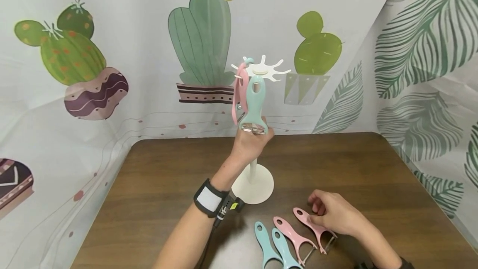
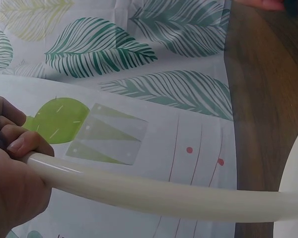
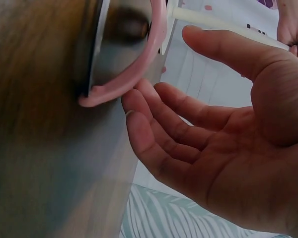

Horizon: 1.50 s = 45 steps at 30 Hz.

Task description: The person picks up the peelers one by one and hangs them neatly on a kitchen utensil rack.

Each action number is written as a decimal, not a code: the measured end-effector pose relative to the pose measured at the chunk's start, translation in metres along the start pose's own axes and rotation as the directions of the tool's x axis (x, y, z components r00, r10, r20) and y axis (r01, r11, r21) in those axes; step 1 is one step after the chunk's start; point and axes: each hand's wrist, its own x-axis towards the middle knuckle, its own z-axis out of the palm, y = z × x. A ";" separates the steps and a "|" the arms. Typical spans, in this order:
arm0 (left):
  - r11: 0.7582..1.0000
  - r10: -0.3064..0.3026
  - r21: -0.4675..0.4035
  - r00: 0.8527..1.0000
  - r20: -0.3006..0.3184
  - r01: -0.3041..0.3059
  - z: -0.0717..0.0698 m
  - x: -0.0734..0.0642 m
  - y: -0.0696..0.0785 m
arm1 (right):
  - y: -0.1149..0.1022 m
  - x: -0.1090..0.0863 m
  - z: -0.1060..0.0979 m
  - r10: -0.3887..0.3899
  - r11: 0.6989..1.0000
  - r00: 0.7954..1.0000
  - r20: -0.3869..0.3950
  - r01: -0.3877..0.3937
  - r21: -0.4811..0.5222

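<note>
From the head view: left hand (image 1: 252,141) is up high, wrapped round the post of a white stand (image 1: 253,188) on the brown counter (image 1: 179,169). A mint peeler (image 1: 255,99) hangs off the front of its spiky top, with some pink peeler stuff (image 1: 243,88) bunched just beside it, too overlapped for me to count. Down on the counter, near the front, there's a row of four: a teal peeler (image 1: 263,240), a light blue peeler (image 1: 282,246), a pink peeler (image 1: 292,234), and a second pink peeler (image 1: 316,230) at the right end. The right hand (image 1: 336,213) is at that last one, thumb over its handle.

Left wrist view: fingers curled tight on the smooth pale post (image 2: 154,191), base poking in at the right edge. Leafy cloth (image 2: 99,47) behind.

Right wrist view: fingers loosely bent, thumb well apart from them, nothing gripped. The pink frame and metal blade (image 3: 97,49) sit right by the fingertips; can't tell if they're touching.
</note>
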 end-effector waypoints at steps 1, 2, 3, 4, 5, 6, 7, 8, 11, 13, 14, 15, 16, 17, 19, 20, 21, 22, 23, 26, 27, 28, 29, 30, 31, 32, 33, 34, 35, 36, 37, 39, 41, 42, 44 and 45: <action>1.000 0.001 -0.005 1.000 -0.001 -0.001 0.001 0.001 -0.004 | 0.000 -0.001 0.001 0.005 1.000 1.000 0.000 -0.005 -0.008; 1.000 0.002 -0.008 1.000 -0.004 -0.002 0.002 0.001 -0.008 | 0.000 -0.002 0.002 0.010 1.000 1.000 -0.001 -0.010 -0.016; 1.000 0.003 -0.009 1.000 -0.007 -0.003 0.002 0.002 -0.013 | 0.000 -0.003 0.003 0.015 1.000 1.000 -0.002 -0.016 -0.025; 1.000 0.006 -0.009 1.000 -0.011 -0.006 0.003 0.003 -0.017 | 0.000 -0.004 0.004 0.021 0.999 1.000 -0.002 -0.021 -0.035; 1.000 0.007 -0.010 1.000 -0.016 -0.007 0.004 0.003 -0.023 | 0.000 -0.006 0.005 0.028 0.998 1.000 -0.001 -0.028 -0.048; 1.000 0.011 -0.008 1.000 -0.020 -0.012 0.005 0.004 -0.028 | -0.001 -0.007 0.006 0.033 0.997 0.999 -0.001 -0.033 -0.064; 1.000 0.016 -0.006 1.000 -0.023 -0.016 0.005 0.005 -0.033 | -0.001 -0.008 0.007 0.037 0.996 0.999 -0.001 -0.037 -0.081; 1.000 0.019 -0.005 0.999 -0.027 -0.020 0.005 0.005 -0.035 | -0.001 -0.008 0.008 0.040 0.995 0.999 0.002 -0.040 -0.094; 1.000 0.027 -0.010 0.999 -0.036 -0.027 0.005 0.005 -0.039 | -0.002 -0.011 0.011 0.036 0.991 0.999 -0.002 -0.036 -0.131; 0.999 0.029 -0.014 0.999 -0.041 -0.029 0.004 0.004 -0.039 | -0.002 -0.012 0.012 0.026 0.990 1.000 -0.008 -0.027 -0.138; 1.000 0.027 -0.016 0.999 -0.045 -0.027 0.004 0.004 -0.039 | -0.002 -0.012 0.013 0.021 0.990 1.000 -0.011 -0.023 -0.139; 1.000 0.024 -0.013 0.998 -0.049 -0.024 0.004 0.004 -0.039 | -0.002 -0.013 0.013 0.025 0.990 1.000 -0.013 -0.026 -0.138; 1.000 0.020 -0.012 0.998 -0.053 -0.021 0.004 0.003 -0.039 | -0.003 -0.013 0.014 0.030 0.990 0.999 -0.012 -0.032 -0.135; 1.000 0.017 -0.007 0.998 -0.054 -0.017 0.004 0.003 -0.039 | -0.003 -0.014 0.015 0.037 0.991 0.999 -0.010 -0.038 -0.131; 1.000 0.010 0.004 0.998 -0.058 -0.010 0.004 0.003 -0.039 | -0.004 -0.015 0.016 0.052 0.990 0.999 -0.005 -0.052 -0.132; 1.000 0.008 0.009 0.998 -0.060 -0.007 0.004 0.003 -0.039 | -0.004 -0.015 0.016 0.057 0.989 0.998 -0.004 -0.057 -0.135; 1.000 0.006 0.014 0.998 -0.061 -0.006 0.004 0.003 -0.039 | -0.004 -0.016 0.016 0.063 0.989 0.998 -0.002 -0.063 -0.137; 1.000 0.008 0.014 0.998 -0.062 -0.007 0.003 0.002 -0.039 | -0.004 -0.016 0.017 0.062 0.988 0.998 -0.004 -0.062 -0.143; 1.000 0.010 0.016 0.998 -0.062 -0.009 0.003 0.002 -0.038 | -0.004 -0.016 0.017 0.059 0.987 0.998 -0.006 -0.060 -0.149; 1.000 0.014 0.009 0.998 -0.064 -0.014 0.003 0.002 -0.038 | -0.003 -0.015 0.017 0.055 0.985 0.998 -0.013 -0.056 -0.162; 1.000 0.015 0.007 0.998 -0.064 -0.014 0.003 0.002 -0.038 | -0.003 -0.015 0.017 0.055 0.985 0.998 -0.013 -0.056 -0.164; 1.000 0.015 0.004 0.998 -0.065 -0.014 0.003 0.002 -0.038 | -0.003 -0.015 0.017 0.055 0.985 0.998 -0.013 -0.056 -0.165; 1.000 0.015 0.004 0.998 -0.065 -0.014 0.003 0.002 -0.038 | -0.003 -0.015 0.017 0.055 0.985 0.998 -0.012 -0.056 -0.165; 1.000 0.014 0.002 0.998 -0.065 -0.014 0.003 0.002 -0.039 | -0.003 -0.015 0.017 0.055 0.985 0.998 -0.013 -0.057 -0.165; 1.000 0.014 0.003 0.998 -0.066 -0.014 0.004 0.002 -0.039 | -0.003 -0.015 0.017 0.056 0.985 0.998 -0.011 -0.057 -0.163; 1.000 0.014 0.004 0.998 -0.067 -0.014 0.004 0.002 -0.039 | -0.003 -0.015 0.017 0.056 0.985 0.998 -0.010 -0.057 -0.163; 1.000 0.014 0.002 0.998 -0.069 -0.014 0.004 0.001 -0.040 | -0.003 -0.016 0.017 0.056 0.985 0.998 -0.009 -0.056 -0.161; 1.000 0.013 0.000 0.997 -0.070 -0.013 0.004 0.001 -0.040 | -0.003 -0.016 0.018 0.056 0.986 0.998 -0.010 -0.056 -0.159; 1.000 0.012 -0.002 0.997 -0.070 -0.012 0.004 0.001 -0.040 | -0.004 -0.016 0.018 0.055 0.986 0.998 -0.011 -0.056 -0.157; 1.000 0.011 -0.004 0.997 -0.070 -0.011 0.004 0.001 -0.040 | -0.004 -0.016 0.018 0.054 0.987 0.998 -0.012 -0.055 -0.154; 1.000 0.010 -0.003 0.998 -0.068 -0.010 0.004 0.001 -0.041 | -0.004 -0.016 0.017 0.052 0.987 0.999 -0.012 -0.053 -0.152; 1.000 0.008 -0.004 0.998 -0.066 -0.008 0.004 0.001 -0.041 | -0.005 -0.016 0.017 0.049 0.988 0.999 -0.019 -0.052 -0.149; 1.000 0.006 -0.004 0.998 -0.066 -0.007 0.004 0.001 -0.041 | -0.006 -0.016 0.017 0.048 0.987 0.998 -0.026 -0.052 -0.149; 1.000 0.006 -0.004 0.998 -0.068 -0.006 0.004 0.000 -0.040 | -0.007 -0.016 0.017 0.049 0.987 0.998 -0.029 -0.053 -0.150; 1.000 0.004 -0.007 0.997 -0.072 -0.005 0.004 0.000 -0.040 | -0.009 -0.016 0.016 0.053 0.986 0.998 -0.036 -0.057 -0.154; 1.000 0.003 -0.009 0.997 -0.074 -0.004 0.004 0.000 -0.040 | -0.009 -0.016 0.015 0.055 0.986 0.998 -0.039 -0.060 -0.154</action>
